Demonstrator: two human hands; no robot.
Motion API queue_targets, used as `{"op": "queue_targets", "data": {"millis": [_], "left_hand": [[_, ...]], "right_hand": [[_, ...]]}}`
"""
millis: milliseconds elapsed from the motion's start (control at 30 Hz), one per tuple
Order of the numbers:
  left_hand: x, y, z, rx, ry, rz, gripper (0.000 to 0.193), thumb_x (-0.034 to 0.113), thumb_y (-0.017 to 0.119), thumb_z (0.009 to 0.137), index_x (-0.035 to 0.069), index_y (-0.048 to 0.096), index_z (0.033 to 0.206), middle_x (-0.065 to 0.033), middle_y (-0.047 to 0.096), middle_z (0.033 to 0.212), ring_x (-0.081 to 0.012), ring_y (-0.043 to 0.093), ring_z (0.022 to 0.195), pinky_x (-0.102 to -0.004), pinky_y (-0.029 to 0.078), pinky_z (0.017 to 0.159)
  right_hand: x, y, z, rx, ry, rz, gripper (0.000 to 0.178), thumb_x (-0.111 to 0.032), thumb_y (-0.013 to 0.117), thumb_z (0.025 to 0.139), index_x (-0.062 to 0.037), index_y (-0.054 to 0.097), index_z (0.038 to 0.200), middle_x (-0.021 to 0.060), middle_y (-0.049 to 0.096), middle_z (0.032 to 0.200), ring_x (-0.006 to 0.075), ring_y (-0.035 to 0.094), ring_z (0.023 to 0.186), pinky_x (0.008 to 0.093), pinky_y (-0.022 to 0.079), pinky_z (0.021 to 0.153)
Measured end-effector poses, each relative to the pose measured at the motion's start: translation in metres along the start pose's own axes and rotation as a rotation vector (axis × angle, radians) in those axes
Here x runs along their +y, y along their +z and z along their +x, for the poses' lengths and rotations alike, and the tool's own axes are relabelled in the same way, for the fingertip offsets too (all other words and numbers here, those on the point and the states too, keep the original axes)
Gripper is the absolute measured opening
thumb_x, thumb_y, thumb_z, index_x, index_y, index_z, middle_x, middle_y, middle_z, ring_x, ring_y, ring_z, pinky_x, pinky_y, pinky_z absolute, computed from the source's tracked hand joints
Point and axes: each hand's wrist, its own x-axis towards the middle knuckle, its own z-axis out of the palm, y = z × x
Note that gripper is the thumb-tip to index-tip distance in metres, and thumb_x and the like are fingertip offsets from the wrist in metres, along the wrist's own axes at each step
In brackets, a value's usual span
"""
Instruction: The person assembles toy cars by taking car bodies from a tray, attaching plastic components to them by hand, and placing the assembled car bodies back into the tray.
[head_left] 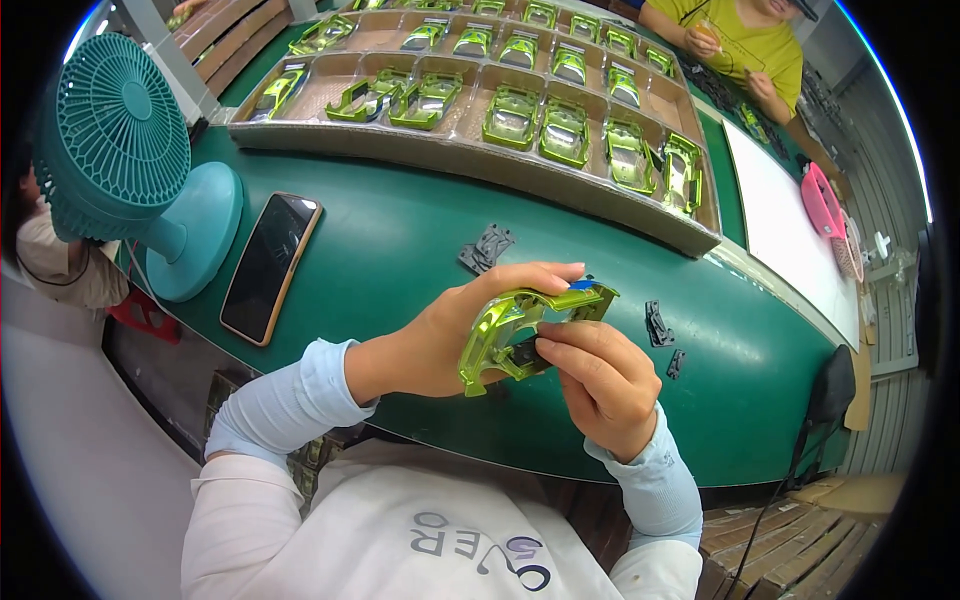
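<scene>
My left hand (pixel 450 335) grips a shiny green toy car body shell (pixel 515 325), held upside down over the green table (pixel 400 230). My right hand (pixel 600 380) pinches a small dark grey plastic part (pixel 530 355) against the inside of the shell. A bit of blue shows at the shell's far end (pixel 583 285). More dark grey parts lie on the table: one cluster (pixel 487 247) beyond my left hand, and two small pieces (pixel 657 323) (pixel 676 363) to the right of my right hand.
A long brown compartment tray (pixel 450 160) with several green car shells runs across the back. A teal desk fan (pixel 125 150) and a phone (pixel 270 265) are at left. Another person in a yellow shirt (pixel 740 40) works at the far right, near a pink object (pixel 822 200).
</scene>
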Motion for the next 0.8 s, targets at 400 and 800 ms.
{"op": "queue_targets", "data": {"millis": [400,800], "left_hand": [[0.004,0.0,0.003,0.01,0.013,0.014,0.068,-0.01,0.065,0.064,0.008,0.035,0.123,-0.0164,0.036,0.131,-0.0267,0.043,0.116,-0.032,0.039,0.093],[0.002,0.002,-0.001,0.019,-0.097,0.017,0.064,-0.007,0.066,0.068,0.01,0.035,0.122,-0.0123,0.04,0.129,-0.0234,0.044,0.115,-0.0315,0.04,0.092]], "right_hand": [[0.002,-0.01,0.009,-0.066,-0.075,-0.032,0.031,0.008,0.058,0.056,0.0044,0.059,0.087,0.0157,0.06,0.087,0.0298,0.059,0.075,0.035,0.049,0.062],[0.001,-0.011,0.003,-0.178,-0.018,0.016,0.03,0.008,0.059,0.06,0.0028,0.058,0.09,0.0125,0.059,0.089,0.0254,0.058,0.08,0.0332,0.05,0.065]]}}
